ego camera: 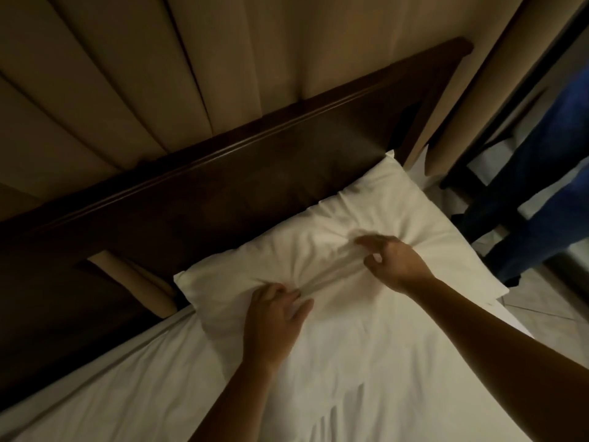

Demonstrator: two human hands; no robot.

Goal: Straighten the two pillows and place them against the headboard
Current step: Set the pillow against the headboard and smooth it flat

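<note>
Pillow (366, 224): white cloth case, matt, soft, creased where pressed. Bed sheet (159, 378): white cloth, matt, lightly wrinkled. Headboard (223, 183): dark wood, smooth, faint sheen along top moulding. Wall panels (111, 74) behind: beige, padded-looking, matt. Floor (548, 301): pale tile, slightly glossy.

The room is dim and warm-toned, everything tinted yellowish brown. What light there is falls on the white pillow (334, 250) and the sheet (127, 393), the brightest patches here. The dark headboard (191, 202) swallows detail, nearly black at the left. The right hand (393, 263) is smeared by motion blur. Straight wall panels (95, 90) bow at the far edges from the wide lens. Overall soft and grainy.
</note>
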